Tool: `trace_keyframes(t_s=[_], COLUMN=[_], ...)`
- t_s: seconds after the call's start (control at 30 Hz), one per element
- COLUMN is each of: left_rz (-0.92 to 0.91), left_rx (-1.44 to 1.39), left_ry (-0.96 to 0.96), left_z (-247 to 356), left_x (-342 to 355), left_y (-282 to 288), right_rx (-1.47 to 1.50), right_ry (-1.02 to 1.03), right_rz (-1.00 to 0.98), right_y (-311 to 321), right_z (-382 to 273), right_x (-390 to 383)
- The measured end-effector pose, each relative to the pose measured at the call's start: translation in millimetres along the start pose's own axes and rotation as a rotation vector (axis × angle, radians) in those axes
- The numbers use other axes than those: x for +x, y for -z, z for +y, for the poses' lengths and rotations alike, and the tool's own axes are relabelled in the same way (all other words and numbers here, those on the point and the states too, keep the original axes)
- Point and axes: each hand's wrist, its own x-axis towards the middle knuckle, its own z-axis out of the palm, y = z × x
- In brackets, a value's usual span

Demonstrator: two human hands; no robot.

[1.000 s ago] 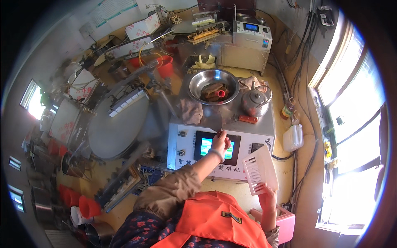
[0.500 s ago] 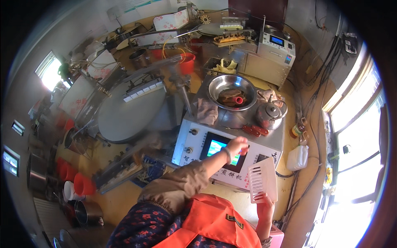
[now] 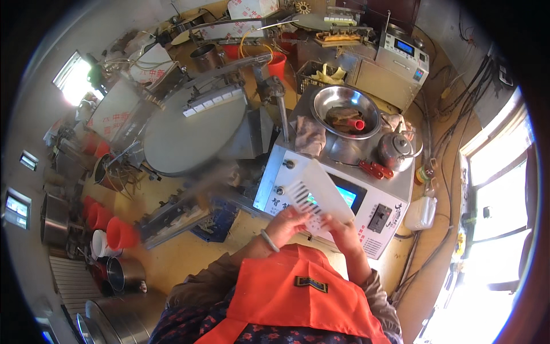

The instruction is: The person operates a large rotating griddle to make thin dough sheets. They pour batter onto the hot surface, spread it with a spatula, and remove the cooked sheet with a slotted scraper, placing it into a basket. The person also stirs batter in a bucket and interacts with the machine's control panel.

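My left hand (image 3: 286,228) and my right hand (image 3: 341,232) both grip a white slotted plastic plate (image 3: 322,189) by its lower end, tilted up in front of the screen of a boxy steel machine (image 3: 375,232). A wristband circles my left wrist. On the machine's top sit a steel bowl (image 3: 326,97) with brown items and a red cylinder, a crumpled cloth (image 3: 309,135), a steel kettle (image 3: 392,152) and red-handled tools (image 3: 375,170) lying beside the kettle.
A large round griddle (image 3: 192,137) with metal arms stands at the left. Red buckets (image 3: 123,232) and steel pots (image 3: 126,275) sit lower left. Another machine (image 3: 401,69) and a crate (image 3: 321,77) are behind. Cables and a white jug (image 3: 419,213) line the window side.
My left hand has left the red-handled tool on the machine top and moved down to the white plate. My right hand has moved left with the plate. The view has shifted.
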Motion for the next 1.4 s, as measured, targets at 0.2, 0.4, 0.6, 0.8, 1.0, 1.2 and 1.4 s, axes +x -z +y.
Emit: trace_keyframes(t_s=[0.2,0.4,0.6,0.8,1.0,1.2,1.4], left_rz=[0.186,0.338,0.519,0.635,0.703,0.664,0.646], left_rx=[-0.104,-0.153,-0.229,-0.215,-0.232,-0.243,-0.257], left_ry=[-0.186,-0.343,-0.466,-0.466,-0.45,-0.423,-0.449], left_z=[35,51,65,65,58,57,62], left_x=[-25,-41,-64,-95,-104,-101,-107], left_y=[21,50,77,93,105,97,92], right_rx=[0.284,0.217,0.001,-0.28,-0.67,-1.023,-1.466], right_ry=[-0.085,-0.279,-0.356,-0.134,-0.116,0.115,0.374], right_rz=[-0.193,-0.387,-0.04,0.475,0.751,0.534,0.453], right_y=[-53,-55,-24,57,118,71,-4], right_z=[14,40,45,36,22,15,-8], right_x=[41,55,35,4,-13,34,157])
